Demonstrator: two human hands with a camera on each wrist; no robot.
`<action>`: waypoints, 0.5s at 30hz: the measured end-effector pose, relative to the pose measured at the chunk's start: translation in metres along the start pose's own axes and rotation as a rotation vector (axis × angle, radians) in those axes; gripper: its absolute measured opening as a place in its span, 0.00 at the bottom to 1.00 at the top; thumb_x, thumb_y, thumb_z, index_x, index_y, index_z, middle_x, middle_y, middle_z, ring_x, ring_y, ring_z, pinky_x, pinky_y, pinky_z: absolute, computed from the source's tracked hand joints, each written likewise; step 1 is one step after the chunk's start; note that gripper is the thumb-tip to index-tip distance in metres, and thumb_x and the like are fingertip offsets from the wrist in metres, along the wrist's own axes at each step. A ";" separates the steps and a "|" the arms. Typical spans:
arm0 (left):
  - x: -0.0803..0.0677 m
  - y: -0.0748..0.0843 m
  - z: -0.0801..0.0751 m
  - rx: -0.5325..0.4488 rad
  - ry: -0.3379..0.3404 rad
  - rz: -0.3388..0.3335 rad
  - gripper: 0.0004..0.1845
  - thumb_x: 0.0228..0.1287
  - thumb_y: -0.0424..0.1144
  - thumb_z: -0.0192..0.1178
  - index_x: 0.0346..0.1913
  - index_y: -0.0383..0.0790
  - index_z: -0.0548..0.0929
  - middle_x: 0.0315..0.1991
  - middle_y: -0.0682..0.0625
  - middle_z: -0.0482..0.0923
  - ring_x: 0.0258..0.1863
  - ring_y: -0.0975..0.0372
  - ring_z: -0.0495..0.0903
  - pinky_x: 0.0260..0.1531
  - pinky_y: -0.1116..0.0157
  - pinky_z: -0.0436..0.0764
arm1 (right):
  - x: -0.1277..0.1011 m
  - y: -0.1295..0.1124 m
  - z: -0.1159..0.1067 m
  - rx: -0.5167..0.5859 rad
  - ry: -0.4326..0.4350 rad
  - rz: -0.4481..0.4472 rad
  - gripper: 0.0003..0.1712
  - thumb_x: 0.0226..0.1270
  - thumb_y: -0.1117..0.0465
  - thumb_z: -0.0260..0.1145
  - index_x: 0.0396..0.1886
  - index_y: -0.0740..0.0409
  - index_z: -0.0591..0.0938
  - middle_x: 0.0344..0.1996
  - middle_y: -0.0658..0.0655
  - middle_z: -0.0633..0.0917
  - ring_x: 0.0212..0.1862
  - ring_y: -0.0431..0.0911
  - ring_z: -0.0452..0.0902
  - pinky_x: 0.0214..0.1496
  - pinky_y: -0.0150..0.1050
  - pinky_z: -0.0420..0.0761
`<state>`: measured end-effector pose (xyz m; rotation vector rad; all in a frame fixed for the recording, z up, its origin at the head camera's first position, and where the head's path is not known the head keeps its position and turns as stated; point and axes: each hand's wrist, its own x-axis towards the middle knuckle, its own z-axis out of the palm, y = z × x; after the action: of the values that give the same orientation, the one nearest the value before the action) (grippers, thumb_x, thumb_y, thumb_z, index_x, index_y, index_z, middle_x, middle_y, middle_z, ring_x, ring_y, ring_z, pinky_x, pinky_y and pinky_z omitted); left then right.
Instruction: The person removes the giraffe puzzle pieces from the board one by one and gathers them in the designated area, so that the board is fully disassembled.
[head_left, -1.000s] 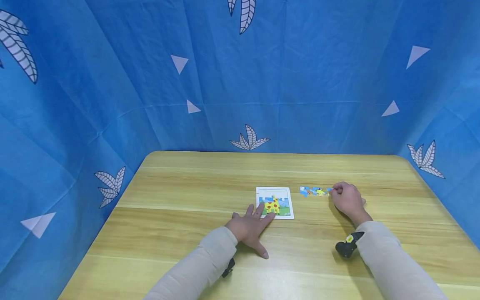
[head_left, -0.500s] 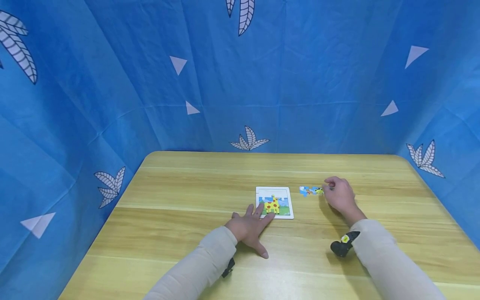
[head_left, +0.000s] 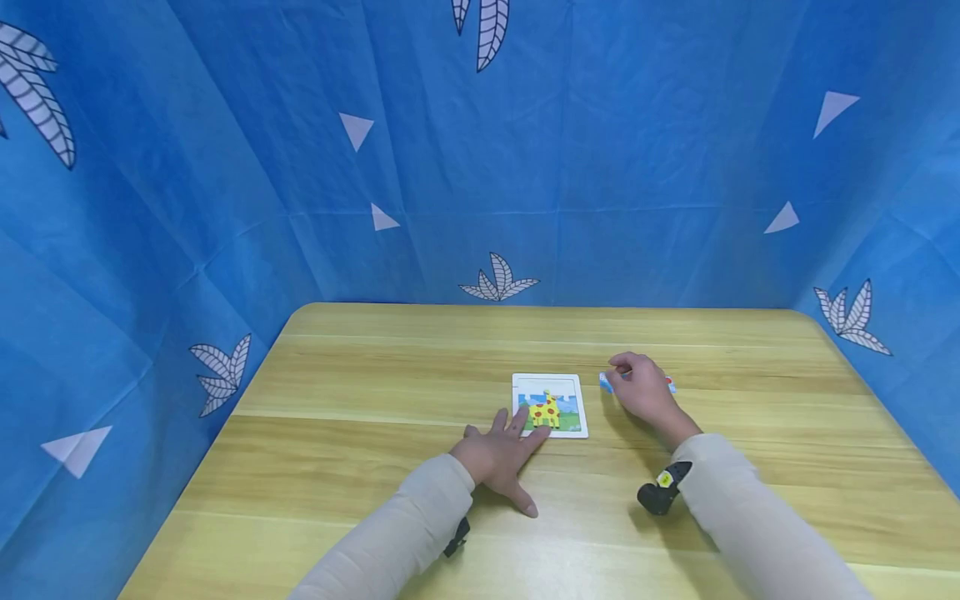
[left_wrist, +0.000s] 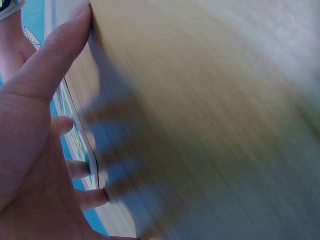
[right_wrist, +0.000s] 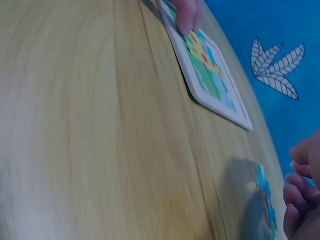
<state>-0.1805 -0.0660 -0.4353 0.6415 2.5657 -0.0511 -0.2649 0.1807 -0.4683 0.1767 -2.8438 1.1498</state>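
Observation:
My left hand lies with spread fingers at the near edge of a white-framed puzzle board. Its fingertips rest on the board's near left part, beside a yellow giraffe picture with red spots. To the right, my right hand hovers low over a row of loose blue jigsaw pieces, covering most of them in the head view. Its thumb and forefinger are bent with a gap between them, and no piece shows in them. In the right wrist view, the pieces lie beneath its curled fingers.
The light wooden table extends around the board, with its back edge beyond the board and pieces. A blue curtain with white leaf and triangle shapes hangs behind and at both sides. A black wrist device is on the right sleeve.
My right hand has moved left along the row of loose pieces, from its right end toward its left end, uncovering part of the right end. My left hand and the board stay put.

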 end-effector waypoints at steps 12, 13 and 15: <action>0.002 -0.001 0.002 0.000 0.000 -0.005 0.61 0.33 0.72 0.65 0.72 0.66 0.43 0.75 0.48 0.34 0.73 0.48 0.41 0.56 0.36 0.59 | 0.004 -0.020 0.025 0.013 -0.068 -0.053 0.17 0.67 0.60 0.55 0.50 0.66 0.77 0.38 0.60 0.81 0.42 0.52 0.78 0.41 0.45 0.77; 0.002 -0.001 0.002 0.001 -0.001 -0.005 0.61 0.33 0.72 0.65 0.72 0.66 0.43 0.75 0.48 0.34 0.73 0.48 0.41 0.56 0.36 0.59 | 0.004 -0.023 0.026 0.016 -0.079 -0.061 0.17 0.67 0.60 0.55 0.51 0.66 0.77 0.38 0.60 0.81 0.42 0.52 0.78 0.42 0.46 0.77; 0.002 -0.001 0.002 0.003 -0.001 -0.004 0.61 0.33 0.72 0.64 0.72 0.66 0.42 0.75 0.48 0.34 0.73 0.48 0.41 0.56 0.36 0.59 | 0.004 -0.028 0.028 0.026 -0.099 -0.071 0.18 0.67 0.59 0.56 0.51 0.66 0.77 0.39 0.60 0.81 0.42 0.52 0.78 0.42 0.46 0.77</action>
<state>-0.1817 -0.0664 -0.4387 0.6370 2.5664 -0.0560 -0.2656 0.1411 -0.4689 0.3421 -2.8819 1.1964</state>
